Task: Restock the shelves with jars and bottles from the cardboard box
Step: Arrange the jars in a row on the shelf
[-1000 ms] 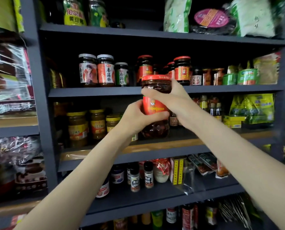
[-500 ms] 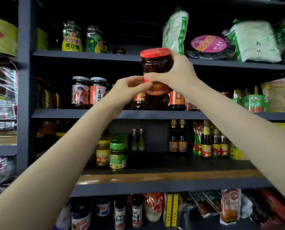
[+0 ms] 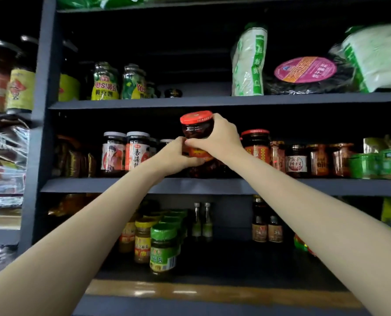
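Observation:
A dark chili jar (image 3: 197,128) with a red lid and red label stands at the front of the middle shelf (image 3: 212,186), or just above it; its base is hidden. My left hand (image 3: 176,156) grips the jar's lower left side. My right hand (image 3: 215,139) grips its right side, fingers curled over the label. A similar red-lidded jar (image 3: 255,144) stands just to the right. The cardboard box is out of view.
White-lidded jars (image 3: 126,151) stand left of the held jar, small jars (image 3: 315,159) and green tins (image 3: 379,161) to the right. Bags (image 3: 249,62) lie on the shelf above. Green-lidded and yellow-lidded jars (image 3: 162,249) and small bottles (image 3: 201,221) fill the shelf below.
Both hands carried the jar up from the lower shelf level and brought it onto the middle shelf beside the other red-lidded jars. The camera tilted upward.

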The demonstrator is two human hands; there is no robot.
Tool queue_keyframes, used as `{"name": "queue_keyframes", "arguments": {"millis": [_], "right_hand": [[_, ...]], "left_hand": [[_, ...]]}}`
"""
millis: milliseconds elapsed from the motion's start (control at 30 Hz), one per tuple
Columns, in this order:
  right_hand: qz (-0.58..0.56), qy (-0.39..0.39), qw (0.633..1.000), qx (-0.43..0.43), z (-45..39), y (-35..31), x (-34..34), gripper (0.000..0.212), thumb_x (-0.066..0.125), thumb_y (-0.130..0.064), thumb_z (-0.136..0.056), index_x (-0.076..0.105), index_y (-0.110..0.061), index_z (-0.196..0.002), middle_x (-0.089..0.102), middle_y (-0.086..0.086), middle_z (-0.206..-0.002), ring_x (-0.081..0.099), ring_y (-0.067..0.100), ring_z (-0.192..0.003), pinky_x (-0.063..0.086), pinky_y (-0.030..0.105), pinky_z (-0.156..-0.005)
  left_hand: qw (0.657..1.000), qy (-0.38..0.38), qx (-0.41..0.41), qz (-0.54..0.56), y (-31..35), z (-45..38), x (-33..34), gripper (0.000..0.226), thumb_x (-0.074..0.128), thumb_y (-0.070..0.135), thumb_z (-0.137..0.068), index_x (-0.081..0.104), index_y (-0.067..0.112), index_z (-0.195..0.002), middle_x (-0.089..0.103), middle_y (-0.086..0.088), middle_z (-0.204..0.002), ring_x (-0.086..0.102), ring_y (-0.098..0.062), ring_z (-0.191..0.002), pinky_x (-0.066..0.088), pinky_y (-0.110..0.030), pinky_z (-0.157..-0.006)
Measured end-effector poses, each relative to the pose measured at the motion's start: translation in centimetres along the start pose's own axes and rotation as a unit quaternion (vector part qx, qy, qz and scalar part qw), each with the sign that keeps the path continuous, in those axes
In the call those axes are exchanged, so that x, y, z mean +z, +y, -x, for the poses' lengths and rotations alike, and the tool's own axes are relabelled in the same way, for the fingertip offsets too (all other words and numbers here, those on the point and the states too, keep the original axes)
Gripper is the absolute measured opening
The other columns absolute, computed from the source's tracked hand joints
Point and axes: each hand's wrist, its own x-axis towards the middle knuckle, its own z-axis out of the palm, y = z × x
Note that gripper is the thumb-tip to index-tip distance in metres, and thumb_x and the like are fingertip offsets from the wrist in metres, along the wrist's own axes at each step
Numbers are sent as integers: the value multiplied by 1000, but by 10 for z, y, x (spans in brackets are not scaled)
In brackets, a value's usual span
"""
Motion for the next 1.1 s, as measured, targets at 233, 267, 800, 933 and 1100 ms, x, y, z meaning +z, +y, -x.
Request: {"name": "queue_keyframes", "arguments": {"millis": [233,267,800,933,1100], "right_hand": [[54,-56,991,105,-21,11,7,86,68,-45,-80,28,5,-138,50,18,-130,52,34,-118,44,34,-81],[66,-71,989,112,-22,12,6,85,66,-42,-83,26,6,-140,49,19,-131,52,34,-117,45,34,-82],[368,-102,914,-135,-22,46,-12,79,75,-25,-76,30,-9,-138,36,13,-143,36,30,-132,19,38,-114],[368,-117,911,-145,-23,46,-8,78,73,-21,-78,29,-11,-142,28,14,-149,28,30,-138,12,39,-117],[370,-127,911,-131,-27,39,-3,70,72,-14,-78,34,-8,-137,32,18,-140,35,34,-127,30,37,-107]], "left_hand": [[998,-50,-29,39,-4,-30,15,19,68,21,-83,58,17,-99,60,8,-83,58,-8,-79,44,-16,-63],[997,-55,-35,44,-6,-33,16,17,67,20,-84,59,16,-99,60,8,-81,57,-5,-75,44,-15,-62],[999,19,3,-47,-40,-70,20,22,73,9,-76,70,8,-98,69,-12,-99,61,-17,-89,49,-30,-90],[995,-9,22,-97,-44,-66,14,30,68,7,-79,66,18,-107,58,-2,-100,55,-18,-91,44,-25,-85],[977,-99,19,-186,-42,-60,20,54,66,13,-81,52,32,-129,42,-12,-135,48,-28,-120,37,-30,-103]]}}
